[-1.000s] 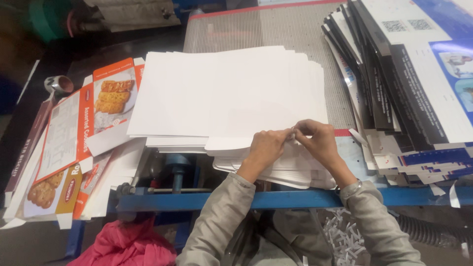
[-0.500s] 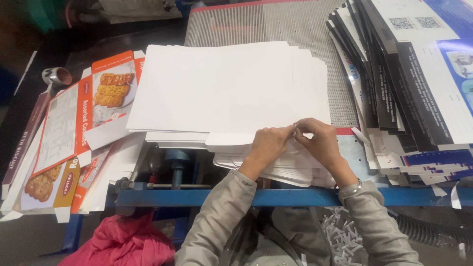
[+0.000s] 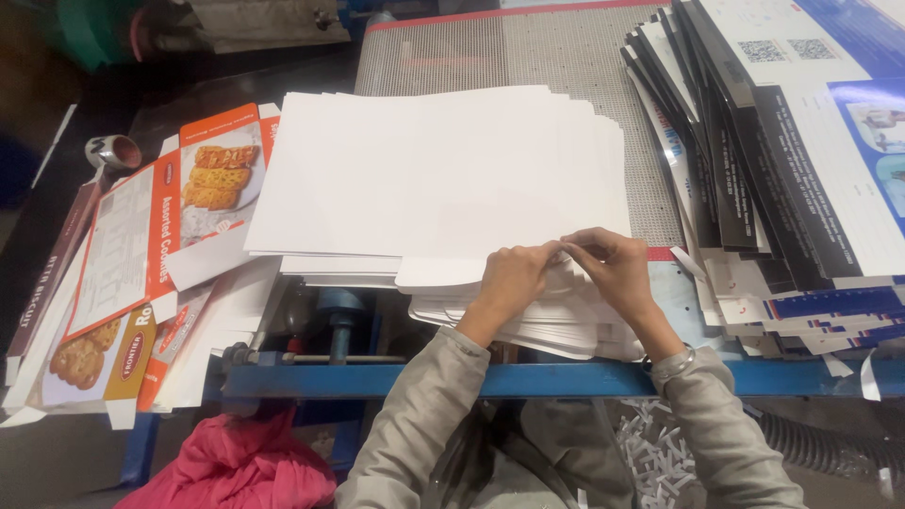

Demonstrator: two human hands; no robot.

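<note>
**Both hands pinching the near edge of the white sheet stack**

The left hand (image 3: pixel 509 278) and right hand (image 3: pixel 613 269) are meeting at the front edge of the stack of white sheets (image 3: pixel 434 174), fingertips closed together on what looks like the corner of a top sheet. The stack is lying on the blue-framed desk (image 3: pixel 396 380), overhanging its near rail.

Judged step: separating one sheet from the pile. The next move is calling for a firm pinch and a clean lift, so that only one sheet is coming away.

Printed biscuit cartons (image 3: pixel 141 254) are lying flat to the left; dark-edged printed boards (image 3: pixel 782 151) are leaning in a fan to the right. A pink cloth (image 3: pixel 236 467) is sitting below.
</note>
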